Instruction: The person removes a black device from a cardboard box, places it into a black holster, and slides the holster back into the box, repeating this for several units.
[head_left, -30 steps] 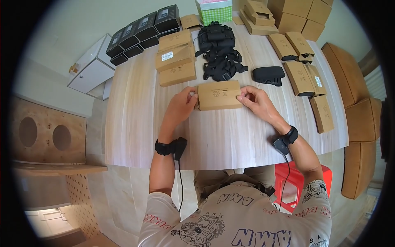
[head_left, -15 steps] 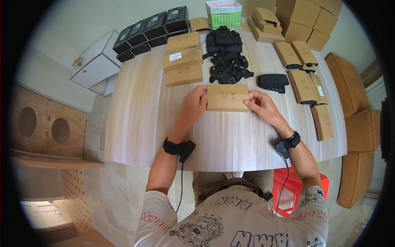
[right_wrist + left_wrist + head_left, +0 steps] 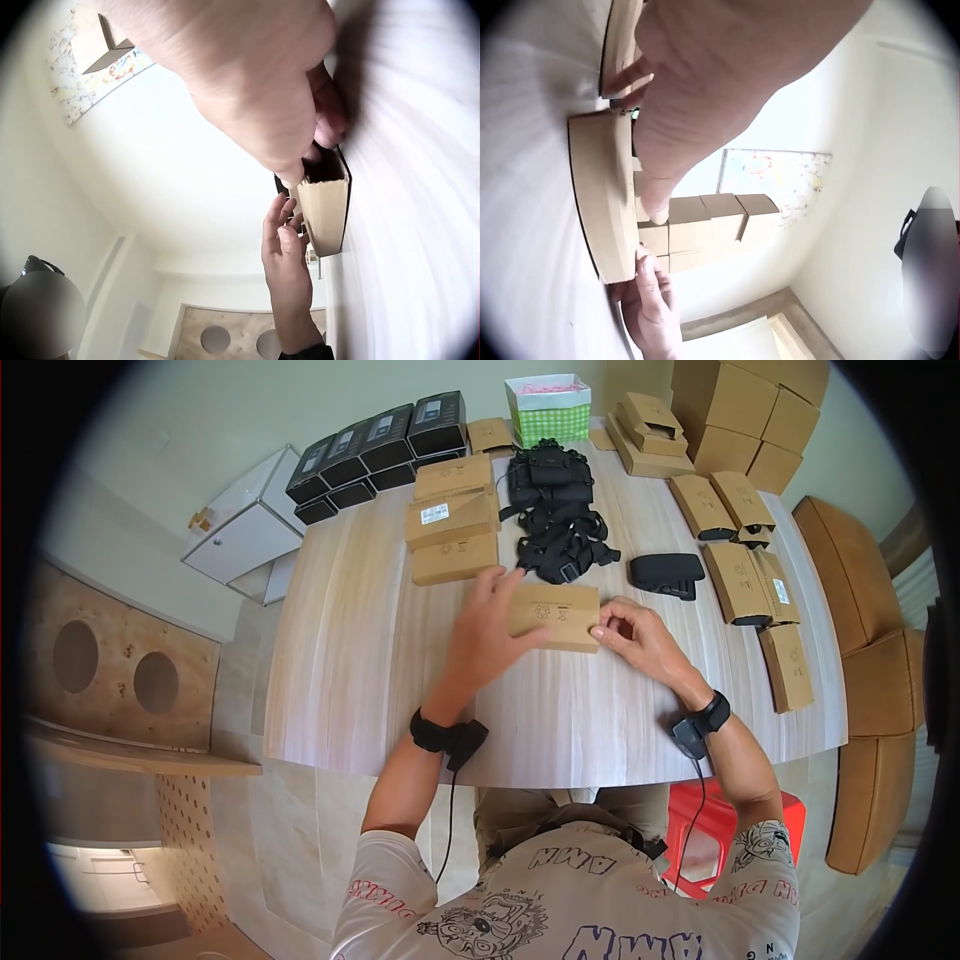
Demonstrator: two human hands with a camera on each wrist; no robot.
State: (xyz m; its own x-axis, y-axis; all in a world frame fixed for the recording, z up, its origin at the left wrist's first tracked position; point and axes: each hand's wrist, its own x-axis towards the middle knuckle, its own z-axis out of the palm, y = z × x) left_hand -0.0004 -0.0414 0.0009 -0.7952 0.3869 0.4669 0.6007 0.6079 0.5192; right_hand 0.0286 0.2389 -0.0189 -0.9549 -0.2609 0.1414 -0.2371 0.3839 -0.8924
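A small brown cardboard box (image 3: 570, 622) with printed symbols lies flat on the table in front of the person. The left hand (image 3: 484, 632) hovers at the box's left side with fingers extended and thumb reaching across its front; it covers the left end in the head view. At the other end, the right hand (image 3: 643, 638) pinches the box's corner between thumb and fingers. From the right wrist, that end of the box (image 3: 325, 214) shows an opening with fingertips at it. The left wrist view shows the box's long side (image 3: 600, 195) resting on the tabletop.
Beyond the box lie black straps (image 3: 562, 545) and a black pouch (image 3: 667, 574). Brown boxes are stacked at left (image 3: 452, 515) and right (image 3: 735, 582). Black boxes (image 3: 385, 440), a green checked bag (image 3: 549, 415) and large cartons (image 3: 740, 420) stand at the back.
The left hand has let go of the box's left end, straightened its fingers and moved over the near left part of the box. The right hand keeps its pinch at the right end.
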